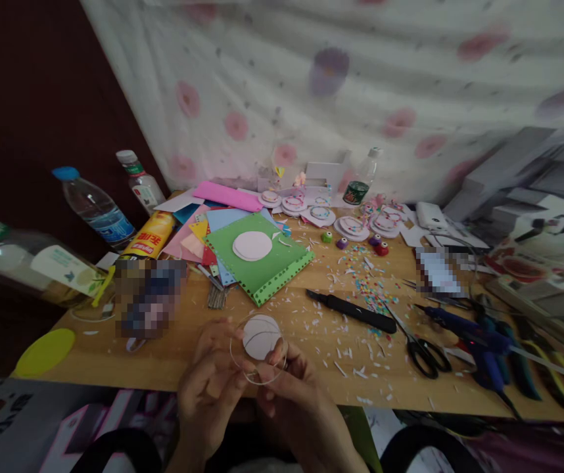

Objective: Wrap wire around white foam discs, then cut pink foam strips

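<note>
Both hands are close together over the table's front edge, pinching a thin, pale looped cord or wire. My left hand has its thumb and fingertips closed on the lower left of the loop. On the lower right, my right hand grips the same strand between thumb and fingers. Behind the loop lies a white paper disc, partly covered by my right fingertips; whether they touch it I cannot tell. Further back, white oval paper pieces rest on a green sheet with a patterned border.
A black craft knife, black scissors and a blue glue gun lie at right. Paper scraps and small coloured beads are scattered around. Plastic bottles stand at left. White discs with beaded rings sit at the back.
</note>
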The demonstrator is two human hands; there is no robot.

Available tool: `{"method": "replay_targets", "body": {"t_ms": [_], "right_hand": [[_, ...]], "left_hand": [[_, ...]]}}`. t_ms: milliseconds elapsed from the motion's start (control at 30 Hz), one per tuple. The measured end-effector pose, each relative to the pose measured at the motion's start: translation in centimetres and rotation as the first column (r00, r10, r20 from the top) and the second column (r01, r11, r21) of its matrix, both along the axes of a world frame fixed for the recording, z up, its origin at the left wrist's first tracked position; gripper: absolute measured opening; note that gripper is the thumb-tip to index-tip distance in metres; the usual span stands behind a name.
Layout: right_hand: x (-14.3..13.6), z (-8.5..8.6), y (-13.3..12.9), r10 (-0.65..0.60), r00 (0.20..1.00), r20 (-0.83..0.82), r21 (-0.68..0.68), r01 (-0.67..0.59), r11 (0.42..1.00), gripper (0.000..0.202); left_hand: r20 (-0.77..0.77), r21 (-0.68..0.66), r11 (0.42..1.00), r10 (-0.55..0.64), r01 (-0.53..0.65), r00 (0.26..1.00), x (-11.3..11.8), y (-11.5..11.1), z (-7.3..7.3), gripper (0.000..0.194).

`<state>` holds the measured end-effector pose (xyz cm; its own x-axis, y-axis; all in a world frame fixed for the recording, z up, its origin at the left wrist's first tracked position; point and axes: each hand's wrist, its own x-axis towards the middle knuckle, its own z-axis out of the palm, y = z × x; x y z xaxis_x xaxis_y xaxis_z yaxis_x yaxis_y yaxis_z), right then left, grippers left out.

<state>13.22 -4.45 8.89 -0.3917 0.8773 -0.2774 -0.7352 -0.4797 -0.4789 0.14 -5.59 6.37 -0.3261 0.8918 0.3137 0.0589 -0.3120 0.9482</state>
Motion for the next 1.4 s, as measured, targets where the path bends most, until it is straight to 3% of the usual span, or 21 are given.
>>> {"method": "replay_targets", "body": {"t_ms": [133, 300, 500, 733, 867, 1100, 1200, 1267, 1400], "right_hand": [[-0.2, -0.3, -0.2, -0.097, 0.993, 0.068, 0.084, 0.091, 0.992, 0.028], [-0.6, -0.8, -0.6, -0.205, 0.972, 0.118, 0.179, 0.182, 0.967, 0.027], [-0.4, -0.2, -0.9, -0.268, 0.95, 0.16, 0.288, 0.214, 0.933, 0.024], [-0.4, -0.1, -1.3, -0.42, 0.856, 0.3, 0.414, 0.28, 0.866, 0.021], [-0.1, 0.0, -1.6, -0.466, 0.791, 0.396, 0.458, 0.27, 0.847, 0.02], [0.6, 0.1, -1.4, -0.658, 0.612, 0.439, 0.736, 0.175, 0.654, 0.016], [0.9, 0.2, -1.4, -0.741, 0.537, 0.404, 0.847, 0.086, 0.524, 0.02], [1.1, 0.2, -1.4, -0.79, 0.479, 0.383, 0.898, 0.007, 0.44, 0.023], [1.5, 0.2, -1.4, -0.836, 0.432, 0.34, 0.938, -0.096, 0.332, 0.03]], "left_hand": [[0.128, -0.022, 0.999, -0.039, 0.042, 0.991, 0.6, 0.0, 0.1, 0.015], [0.106, -0.037, 0.997, 0.068, -0.065, 0.992, 1.0, -0.3, 0.2, 0.017], [0.186, -0.119, 0.993, 0.021, 0.001, 0.982, 1.7, -0.5, 0.9, 0.022], [0.338, -0.151, 0.988, 0.048, 0.004, 0.94, 2.3, -0.6, 1.6, 0.023], [0.341, -0.177, 0.984, 0.063, -0.002, 0.938, 2.6, -0.3, 2.1, 0.029], [0.381, -0.193, 0.981, 0.047, 0.029, 0.923, 2.7, -0.5, 1.9, 0.027], [0.378, -0.17, 0.985, 0.058, 0.008, 0.924, 2.8, -0.6, 1.6, 0.023], [0.394, -0.154, 0.988, 0.071, -0.01, 0.916, 3.0, -0.6, 1.5, 0.022], [0.406, -0.14, 0.989, 0.099, -0.045, 0.908, 3.4, -0.7, 1.8, 0.019]]}}
